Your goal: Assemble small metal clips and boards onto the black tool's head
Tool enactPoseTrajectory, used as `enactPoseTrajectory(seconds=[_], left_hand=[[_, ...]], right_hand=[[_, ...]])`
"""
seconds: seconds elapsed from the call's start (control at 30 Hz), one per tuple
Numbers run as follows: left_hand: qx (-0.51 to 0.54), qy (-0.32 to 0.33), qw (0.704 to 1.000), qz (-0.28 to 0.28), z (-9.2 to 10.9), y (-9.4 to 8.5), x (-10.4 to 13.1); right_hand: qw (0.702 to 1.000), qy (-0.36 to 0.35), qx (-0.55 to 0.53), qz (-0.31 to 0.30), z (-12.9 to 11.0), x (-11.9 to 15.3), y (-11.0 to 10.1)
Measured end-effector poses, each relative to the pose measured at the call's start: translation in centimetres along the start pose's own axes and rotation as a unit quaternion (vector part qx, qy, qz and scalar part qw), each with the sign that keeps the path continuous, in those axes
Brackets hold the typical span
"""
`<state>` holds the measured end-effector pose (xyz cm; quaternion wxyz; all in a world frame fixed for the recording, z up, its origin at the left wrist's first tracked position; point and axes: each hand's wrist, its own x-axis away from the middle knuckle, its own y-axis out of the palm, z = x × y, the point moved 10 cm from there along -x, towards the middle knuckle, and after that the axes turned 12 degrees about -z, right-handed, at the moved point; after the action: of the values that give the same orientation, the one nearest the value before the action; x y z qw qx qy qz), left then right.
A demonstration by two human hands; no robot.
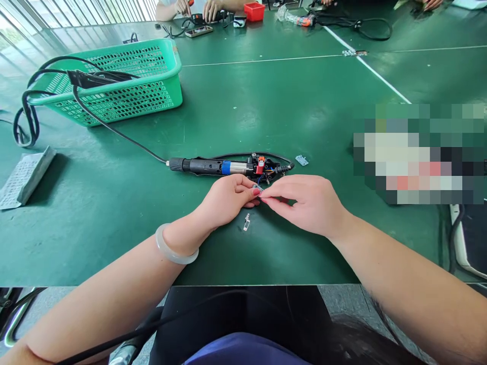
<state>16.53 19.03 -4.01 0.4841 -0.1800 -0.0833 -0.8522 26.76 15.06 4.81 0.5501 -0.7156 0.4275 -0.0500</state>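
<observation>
My left hand (230,196) is closed, pinching a small grey part (258,187) between thumb and fingers. At the same part meet the fingertips of my right hand (306,203), pressed together in a pinch; whatever they hold is too small to make out. Just beyond my hands lies an opened electric screwdriver (207,166), black-bodied, with a blue band, a red switch piece and bare wires showing at its right end. A small metal clip (247,222) rests on the table below my fingers. To the upper right lies a small grey-blue plastic piece (302,160).
A green plastic basket (175,71) at the upper left holds black cables, one running to the screwdriver. A wrapped block (28,177) lies left. Blurred-out items cover the right side. Other people's hands (213,9) work at the far edge near a red bin (254,11).
</observation>
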Motion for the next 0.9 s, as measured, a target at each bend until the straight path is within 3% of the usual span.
enactPoseTrajectory(seconds=[0.23,0.47,0.9], left_hand=[[-0.013,0.001,1.000,0.005,0.1,-0.1,0.1],[-0.014,0.003,1.000,0.006,0.1,-0.2,0.0],[-0.006,-0.004,1.000,0.014,-0.1,-0.3,0.0]], right_hand=[[0.999,0.005,0.038,0.009,-0.1,0.0,0.4],[0.999,0.034,-0.022,0.010,0.6,0.0,0.6],[0.968,0.194,-0.155,-0.017,3.5,0.4,1.9]])
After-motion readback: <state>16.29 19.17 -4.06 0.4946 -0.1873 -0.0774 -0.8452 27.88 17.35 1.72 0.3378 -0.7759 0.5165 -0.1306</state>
